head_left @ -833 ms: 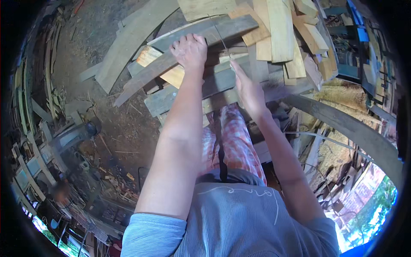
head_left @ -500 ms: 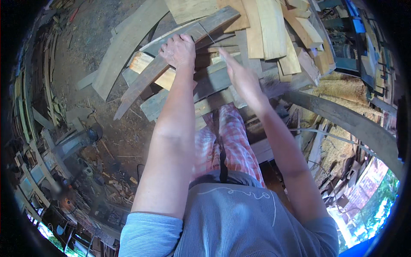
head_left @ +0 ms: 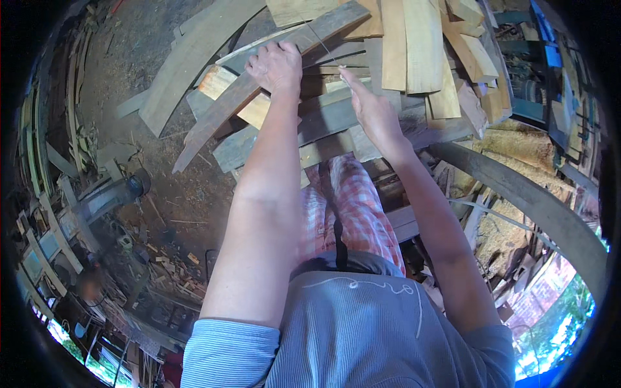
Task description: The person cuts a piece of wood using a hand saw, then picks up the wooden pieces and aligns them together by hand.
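A long weathered plank lies slantwise across a low pile of boards in front of me. My left hand is closed over its middle, pressing on the top and edge. The thin blade of what looks like a handsaw, seen nearly edge-on as a dark line, crosses the plank to the right of that hand. My right hand is closed around the saw's near end, and the handle is mostly hidden in it. Under the plank, a grey board lies across the pile, close to my knees.
Pale cut boards are stacked at the far right of the pile. A wide curved board lies at the far left. A long curved beam arches past my right arm. Wood scraps litter the dirt floor at left.
The view has shifted slightly. More of the saw blade shows between the plank and my right hand. My left hand keeps its place on the plank.
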The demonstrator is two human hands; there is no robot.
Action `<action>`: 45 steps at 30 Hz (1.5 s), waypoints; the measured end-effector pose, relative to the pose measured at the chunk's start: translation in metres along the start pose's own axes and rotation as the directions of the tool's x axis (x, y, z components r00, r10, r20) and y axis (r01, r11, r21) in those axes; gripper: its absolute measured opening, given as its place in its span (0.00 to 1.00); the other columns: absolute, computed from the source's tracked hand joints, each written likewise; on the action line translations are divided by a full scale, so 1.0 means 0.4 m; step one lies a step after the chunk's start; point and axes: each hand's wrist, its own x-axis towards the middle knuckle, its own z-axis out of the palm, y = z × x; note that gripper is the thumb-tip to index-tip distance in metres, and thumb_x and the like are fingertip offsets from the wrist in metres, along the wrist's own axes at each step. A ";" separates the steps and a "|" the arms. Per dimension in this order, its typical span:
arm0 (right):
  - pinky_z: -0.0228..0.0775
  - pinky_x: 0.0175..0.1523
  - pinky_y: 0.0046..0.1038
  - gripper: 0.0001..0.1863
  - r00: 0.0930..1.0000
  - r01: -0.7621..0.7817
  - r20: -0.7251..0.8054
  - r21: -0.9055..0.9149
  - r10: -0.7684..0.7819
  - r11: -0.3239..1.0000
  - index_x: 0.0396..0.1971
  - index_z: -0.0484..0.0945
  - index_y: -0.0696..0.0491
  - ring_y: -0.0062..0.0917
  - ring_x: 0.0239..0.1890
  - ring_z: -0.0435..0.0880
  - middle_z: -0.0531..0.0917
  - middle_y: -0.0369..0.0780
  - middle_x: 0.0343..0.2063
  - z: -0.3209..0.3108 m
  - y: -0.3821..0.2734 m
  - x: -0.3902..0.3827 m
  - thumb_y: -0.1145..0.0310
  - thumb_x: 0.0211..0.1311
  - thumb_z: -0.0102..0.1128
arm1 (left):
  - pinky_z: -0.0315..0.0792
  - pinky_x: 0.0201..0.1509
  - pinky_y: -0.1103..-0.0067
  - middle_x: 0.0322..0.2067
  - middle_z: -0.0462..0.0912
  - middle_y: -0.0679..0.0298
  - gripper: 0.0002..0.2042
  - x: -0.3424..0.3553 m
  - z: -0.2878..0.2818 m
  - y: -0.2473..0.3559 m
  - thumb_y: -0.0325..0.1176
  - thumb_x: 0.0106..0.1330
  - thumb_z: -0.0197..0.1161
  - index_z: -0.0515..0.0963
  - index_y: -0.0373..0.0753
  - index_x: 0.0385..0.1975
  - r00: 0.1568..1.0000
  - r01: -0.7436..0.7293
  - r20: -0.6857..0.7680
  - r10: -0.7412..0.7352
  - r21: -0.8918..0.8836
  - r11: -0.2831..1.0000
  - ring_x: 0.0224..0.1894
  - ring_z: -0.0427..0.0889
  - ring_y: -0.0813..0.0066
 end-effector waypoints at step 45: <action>0.67 0.37 0.43 0.24 0.982 0.185 -0.063 0.068 -0.180 0.980 0.59 0.62 0.37 0.49 0.30 0.77 0.77 0.53 0.26 0.048 0.058 0.100 0.69 0.63 0.43 | 0.65 0.47 0.64 0.27 0.82 0.55 0.16 -0.001 0.011 -0.012 0.41 0.54 0.48 0.81 0.37 0.22 0.998 0.005 -0.064 -0.005 0.008 1.000 0.35 0.78 0.55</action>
